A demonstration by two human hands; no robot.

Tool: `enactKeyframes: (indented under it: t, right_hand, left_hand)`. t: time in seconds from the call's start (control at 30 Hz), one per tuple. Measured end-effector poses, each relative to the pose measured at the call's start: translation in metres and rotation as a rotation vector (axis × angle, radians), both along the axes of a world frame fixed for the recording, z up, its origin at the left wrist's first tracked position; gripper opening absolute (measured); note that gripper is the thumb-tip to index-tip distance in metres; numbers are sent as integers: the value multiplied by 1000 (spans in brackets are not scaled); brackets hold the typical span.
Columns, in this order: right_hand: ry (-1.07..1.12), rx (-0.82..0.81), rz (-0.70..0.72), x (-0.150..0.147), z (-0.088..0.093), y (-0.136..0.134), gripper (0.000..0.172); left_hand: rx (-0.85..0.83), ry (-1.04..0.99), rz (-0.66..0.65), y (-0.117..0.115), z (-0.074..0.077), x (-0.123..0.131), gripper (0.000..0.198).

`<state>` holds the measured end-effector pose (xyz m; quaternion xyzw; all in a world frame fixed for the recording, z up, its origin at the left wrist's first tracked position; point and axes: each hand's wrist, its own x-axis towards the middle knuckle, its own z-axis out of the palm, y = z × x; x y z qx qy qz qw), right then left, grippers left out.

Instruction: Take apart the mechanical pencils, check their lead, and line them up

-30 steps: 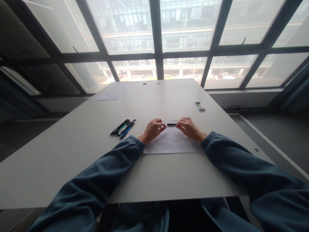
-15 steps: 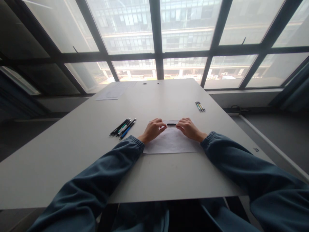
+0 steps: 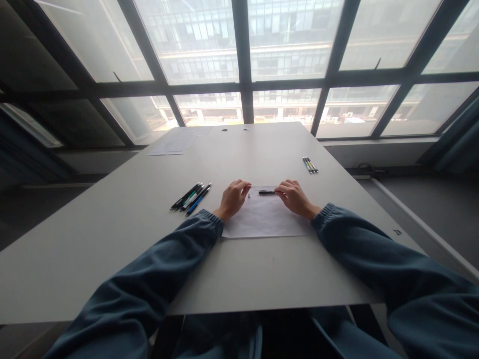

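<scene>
Roughly at frame centre, fingers of our right hand (image 3: 295, 198) pinch a black pen (image 3: 266, 192) over the paper (image 3: 262, 222); whether our left hand (image 3: 232, 198) grips anything, we cannot tell.

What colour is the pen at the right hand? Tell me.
Black; the pen at the right hand shows best in the head view.

Pen cluster (image 3: 190, 196) left, smaller bundle (image 3: 310, 164) right (well apart); sheets (image 3: 175, 142) farther.
</scene>
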<state>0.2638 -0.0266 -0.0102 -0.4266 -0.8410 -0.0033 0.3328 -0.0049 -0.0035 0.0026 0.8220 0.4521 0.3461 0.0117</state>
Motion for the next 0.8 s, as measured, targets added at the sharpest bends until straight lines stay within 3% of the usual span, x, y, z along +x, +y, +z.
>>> enactKeyframes:
  t: [0.23,0.47,0.8]
  right_hand:
    - [4,5,-26,-1,2,-2,20]
    - [5,29,-29,0,-1,1,20]
    - [25,44,-16,1,-3,2,19]
  left_hand:
    - [-140,96,61,1,-2,0,21]
    - [-155,164,35,-1,-1,-1,13]
    - [-22,-57,-67,1,-2,2,7]
